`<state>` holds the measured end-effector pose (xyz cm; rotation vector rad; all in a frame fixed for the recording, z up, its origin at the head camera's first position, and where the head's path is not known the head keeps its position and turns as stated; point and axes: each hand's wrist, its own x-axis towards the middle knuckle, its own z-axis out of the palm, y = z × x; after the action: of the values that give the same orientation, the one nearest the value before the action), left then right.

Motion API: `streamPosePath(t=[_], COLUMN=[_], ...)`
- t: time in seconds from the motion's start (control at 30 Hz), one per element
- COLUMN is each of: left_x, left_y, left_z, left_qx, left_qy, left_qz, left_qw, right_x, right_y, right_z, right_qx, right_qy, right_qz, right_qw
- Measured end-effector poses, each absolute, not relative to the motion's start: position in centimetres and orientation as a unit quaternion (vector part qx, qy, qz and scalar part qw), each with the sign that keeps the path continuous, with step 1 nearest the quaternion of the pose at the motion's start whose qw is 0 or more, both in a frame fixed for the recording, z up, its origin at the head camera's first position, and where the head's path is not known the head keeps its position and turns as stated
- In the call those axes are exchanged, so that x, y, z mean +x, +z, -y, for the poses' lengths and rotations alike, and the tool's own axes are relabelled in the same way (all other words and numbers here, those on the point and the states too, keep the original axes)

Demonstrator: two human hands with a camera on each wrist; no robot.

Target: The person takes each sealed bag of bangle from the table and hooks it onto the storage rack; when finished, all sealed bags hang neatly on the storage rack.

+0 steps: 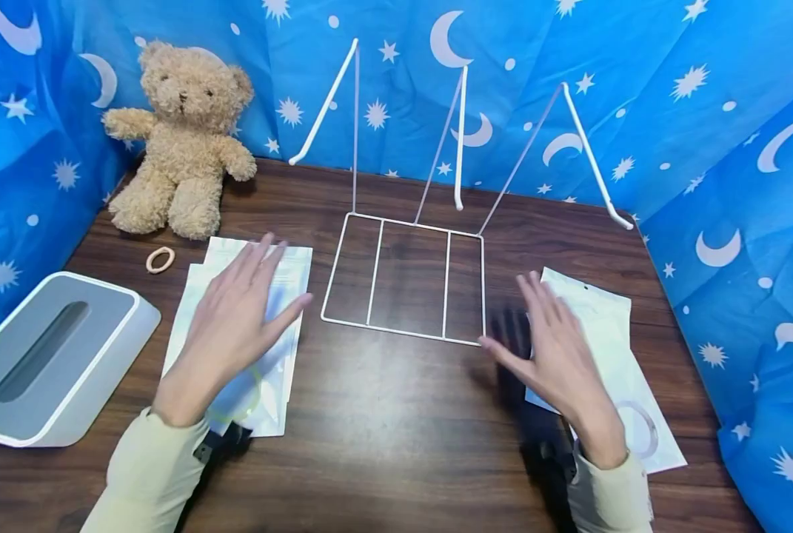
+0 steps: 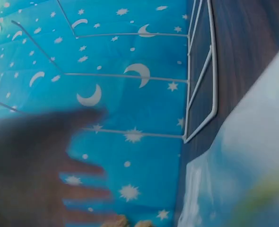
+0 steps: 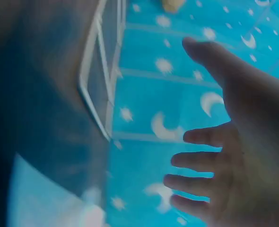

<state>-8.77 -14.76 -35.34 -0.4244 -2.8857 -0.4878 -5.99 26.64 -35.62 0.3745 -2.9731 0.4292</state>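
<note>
My left hand [image 1: 236,311] hovers over a stack of pale plastic pouches [image 1: 283,370], fingers straight and thumb spread, holding nothing. A yellowish ring shape shows through the top pouch near my wrist. On the other side, my right hand [image 1: 559,348] is held above more pale pouches [image 1: 636,400], also with straight fingers and nothing in it. A round, ring-like thing shows in the lower of these. Between the hands stands a white wire rack [image 1: 403,329] with a flat base and three upright rods, each ending in a slanting arm. Both hands are apart from it.
A teddy bear [image 1: 183,141] sits at the back left. In front of it lies a small wooden ring [image 1: 160,260]. A white and grey tissue box [image 1: 112,377] stands at the left edge. Blue curtain [image 1: 396,155] with moons and stars surrounds the dark wooden table [image 1: 383,429].
</note>
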Motion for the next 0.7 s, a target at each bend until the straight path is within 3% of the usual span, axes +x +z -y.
streamPosePath(t=[0.17, 0.4, 0.53, 0.7], left_x=[-6.9, -5.6, -5.6, -5.7], left_y=[-35.8, -37.2, -37.9, -38.3], left_z=[16.8, 19.0, 19.6, 20.3], left_qx=[-0.049, 0.037, 0.053, 0.073], left_qy=[-0.151, -0.164, -0.175, -0.198], left_qz=[0.986, 0.985, 0.983, 0.977], left_qw=[0.052, -0.024, -0.026, 0.018], right_x=[-7.0, -8.1, -8.5, -8.7], right_y=[-37.7, -39.6, -40.4, -41.5], right_z=[-25.8, -26.3, -26.5, -26.4], right_qx=[0.128, 0.087, 0.087, 0.104], right_qy=[0.186, 0.251, 0.273, 0.276], right_qz=[0.974, 0.962, 0.956, 0.955], right_qw=[-0.015, -0.062, -0.064, -0.036])
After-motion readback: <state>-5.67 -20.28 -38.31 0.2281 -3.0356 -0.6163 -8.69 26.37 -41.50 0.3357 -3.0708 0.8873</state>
